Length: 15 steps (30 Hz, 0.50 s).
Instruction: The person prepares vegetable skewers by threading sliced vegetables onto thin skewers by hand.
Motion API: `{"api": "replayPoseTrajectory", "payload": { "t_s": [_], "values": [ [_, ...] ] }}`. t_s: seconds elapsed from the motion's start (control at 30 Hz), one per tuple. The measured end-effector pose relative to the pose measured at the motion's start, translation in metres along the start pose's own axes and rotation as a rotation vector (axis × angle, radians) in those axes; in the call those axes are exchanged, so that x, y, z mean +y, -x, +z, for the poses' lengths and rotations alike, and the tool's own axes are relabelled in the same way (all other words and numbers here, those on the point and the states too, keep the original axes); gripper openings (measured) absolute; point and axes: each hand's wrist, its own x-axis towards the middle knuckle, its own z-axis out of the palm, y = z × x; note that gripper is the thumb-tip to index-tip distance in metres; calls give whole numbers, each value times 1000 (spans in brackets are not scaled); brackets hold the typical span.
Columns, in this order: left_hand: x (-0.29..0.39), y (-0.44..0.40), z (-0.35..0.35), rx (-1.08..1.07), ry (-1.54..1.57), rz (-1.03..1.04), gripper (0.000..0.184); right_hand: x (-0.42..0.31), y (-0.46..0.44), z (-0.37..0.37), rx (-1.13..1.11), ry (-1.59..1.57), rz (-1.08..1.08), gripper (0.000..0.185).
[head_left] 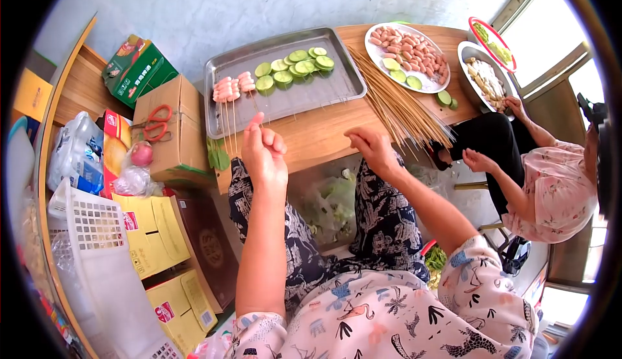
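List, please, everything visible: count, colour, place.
Table: one, brown, centre
Tray: one, silver, on table
Vegetable slices: many, green, mostly in tray
Skewered meat: several, pink, tray's left end
Plate: one, white, right of tray
Sausages: many, pinkish, on plate
Sticks: many, tan, right of tray
Bowl: one, pale, right of plate
Basket: one, red, upper right
Boxes: several, brown, green, yellow, left
Scissors: one, red, against brown box
Crate: one, white, left
Bags: several, clear, left and below
Person: one, pink top, right
Left hand: one, bare, near tray
Right hand: one, bare, near sticks
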Motion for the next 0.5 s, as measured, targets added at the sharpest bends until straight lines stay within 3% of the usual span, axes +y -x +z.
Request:
{"api": "replayPoseTrajectory", "payload": {
  "t_s": [0.13,0.23,0.3,0.5],
  "values": [
    [0,4,1,-2,47,-17,27,6,39,-5,90,-17,52,20],
    [0,5,1,1,43,-13,40,-3,46,-12,174,-411,239,20],
    [0,4,-4,-24,106,-17,53,-7,52,-21,232,-572,244,21],
    [1,4,-9,-42,32,-3,47,4,87,-62,368,-699,284,21]
  ]
}}
